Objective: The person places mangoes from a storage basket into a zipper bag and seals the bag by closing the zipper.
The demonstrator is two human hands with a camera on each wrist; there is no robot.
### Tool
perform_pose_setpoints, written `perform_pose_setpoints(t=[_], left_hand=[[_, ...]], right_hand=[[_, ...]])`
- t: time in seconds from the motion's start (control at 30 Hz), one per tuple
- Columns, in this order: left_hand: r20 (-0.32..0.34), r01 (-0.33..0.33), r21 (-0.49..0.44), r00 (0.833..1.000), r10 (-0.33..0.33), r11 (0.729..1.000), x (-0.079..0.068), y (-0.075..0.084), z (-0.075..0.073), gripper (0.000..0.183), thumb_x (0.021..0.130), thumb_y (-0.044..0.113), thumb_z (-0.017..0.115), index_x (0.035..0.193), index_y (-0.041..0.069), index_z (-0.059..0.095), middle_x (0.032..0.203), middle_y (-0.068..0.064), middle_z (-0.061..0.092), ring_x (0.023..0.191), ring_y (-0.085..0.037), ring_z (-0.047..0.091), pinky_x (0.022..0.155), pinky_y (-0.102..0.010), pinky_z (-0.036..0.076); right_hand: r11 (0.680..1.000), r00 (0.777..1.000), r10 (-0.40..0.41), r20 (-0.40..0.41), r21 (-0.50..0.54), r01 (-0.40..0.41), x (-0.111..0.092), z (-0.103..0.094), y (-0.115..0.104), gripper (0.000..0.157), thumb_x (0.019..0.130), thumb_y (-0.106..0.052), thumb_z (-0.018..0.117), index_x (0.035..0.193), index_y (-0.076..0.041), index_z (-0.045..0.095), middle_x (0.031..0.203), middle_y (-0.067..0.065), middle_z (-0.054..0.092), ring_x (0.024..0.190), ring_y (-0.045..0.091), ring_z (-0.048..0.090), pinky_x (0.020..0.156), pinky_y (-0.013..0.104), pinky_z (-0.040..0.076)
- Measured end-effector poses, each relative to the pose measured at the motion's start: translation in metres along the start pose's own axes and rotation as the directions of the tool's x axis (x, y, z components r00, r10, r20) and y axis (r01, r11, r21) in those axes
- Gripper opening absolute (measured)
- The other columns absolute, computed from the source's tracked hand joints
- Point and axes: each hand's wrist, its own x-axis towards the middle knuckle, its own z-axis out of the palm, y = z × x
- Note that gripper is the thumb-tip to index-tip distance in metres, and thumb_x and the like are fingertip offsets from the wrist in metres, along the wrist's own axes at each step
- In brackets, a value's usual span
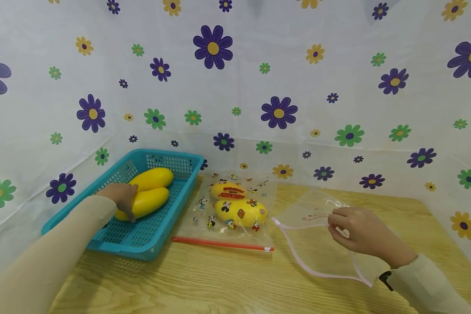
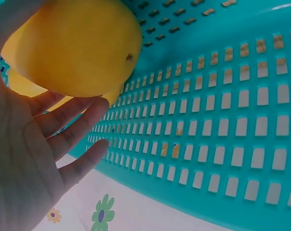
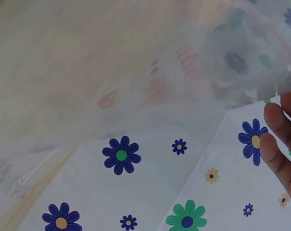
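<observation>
My left hand [image 1: 119, 196] reaches into a teal basket [image 1: 192, 185] and grips the nearer of two yellow mangoes [image 1: 151, 203], thumb on one side and fingers on the other. In the left wrist view its fingertips touch the underside of a mango [image 2: 83, 48]; the little finger stands apart. At the right, my right hand [image 1: 363, 233] pinches the upper side of a clear zip bag [image 1: 318, 255] with pink edging, holding it partly raised. The right wrist view shows this bag [image 3: 136, 82] beside the fingers [image 3: 278, 154].
Between basket and pink-edged bag lies a clear cartoon-print bag [image 1: 198, 226] with a red slider strip [image 1: 220, 244] and two yellow mangoes [image 1: 239, 212] inside. Everything stands on a wooden table [image 1: 172, 283]. A white flower-patterned cloth [image 1: 243, 78] hangs behind and along the sides.
</observation>
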Motion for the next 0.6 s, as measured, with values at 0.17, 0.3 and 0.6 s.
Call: perform_pose_setpoints(t=[0.17,0.3,0.6], left_hand=[[-0.029,-0.014,0.037,0.999,0.015,0.999,0.0023,-0.0050,0.0053,0.090,0.060,0.047,0.083,0.119,-0.010,0.047,0.103,-0.023,0.061,0.090,-0.037,0.060,0.080,-0.052,0.049],[-0.039,-0.019,0.047,0.999,0.021,0.999,0.0014,-0.0019,0.0043,0.086,0.061,0.045,0.083,0.118,-0.009,0.048,0.102,-0.023,0.061,0.089,-0.037,0.060,0.082,-0.053,0.048],[-0.051,-0.035,0.018,0.998,0.036,0.999,0.0073,-0.0043,0.0090,0.082,0.065,0.044,0.079,0.121,-0.006,0.047,0.087,-0.012,0.060,0.073,-0.023,0.054,0.070,-0.044,0.048]], right_hand=[[1.000,1.000,-0.004,0.003,0.002,0.004,0.0016,0.0001,-0.0002,0.040,0.097,-0.036,0.028,0.068,-0.021,0.052,0.064,-0.013,0.049,0.054,-0.005,0.038,0.048,0.011,0.032],[1.000,1.000,-0.002,0.009,-0.009,0.002,0.0015,0.0009,0.0004,0.040,0.097,-0.037,0.028,0.068,-0.022,0.052,0.064,-0.013,0.050,0.053,-0.005,0.039,0.048,0.011,0.032],[1.000,1.000,0.001,0.009,-0.014,-0.001,0.0014,0.0023,0.0005,0.041,0.097,-0.037,0.028,0.069,-0.022,0.052,0.063,-0.013,0.049,0.054,-0.005,0.037,0.048,0.011,0.031]])
